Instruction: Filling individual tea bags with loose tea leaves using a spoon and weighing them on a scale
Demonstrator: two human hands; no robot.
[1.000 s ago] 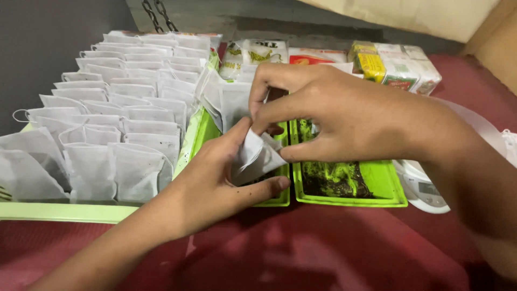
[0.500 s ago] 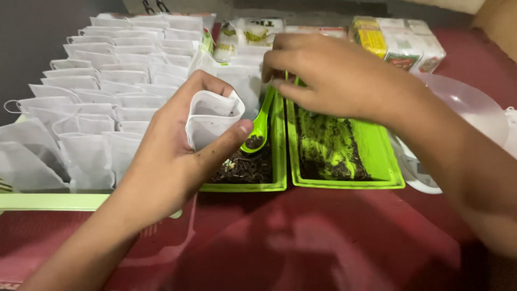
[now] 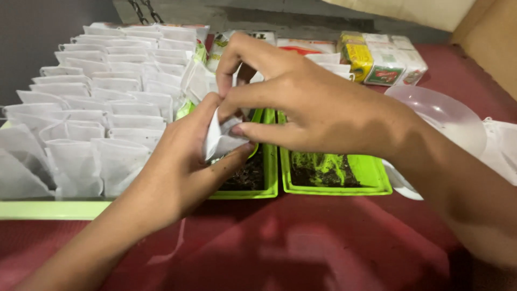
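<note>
White paper sachet sits pinched between both hands above the left green tray. Left hand cups it from below, thumb and fingers closed on it. Right hand closes fingertips on its top edge. Dark loose material lies in both trays; right green tray adjacent. Rows of white sachets stand to the left.

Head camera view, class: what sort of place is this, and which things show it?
Probably a small hand-packing table for tea: rows of white paper filter bags, green plastic trays of dark loose leaf, and both hands closing one small white bag.
</note>
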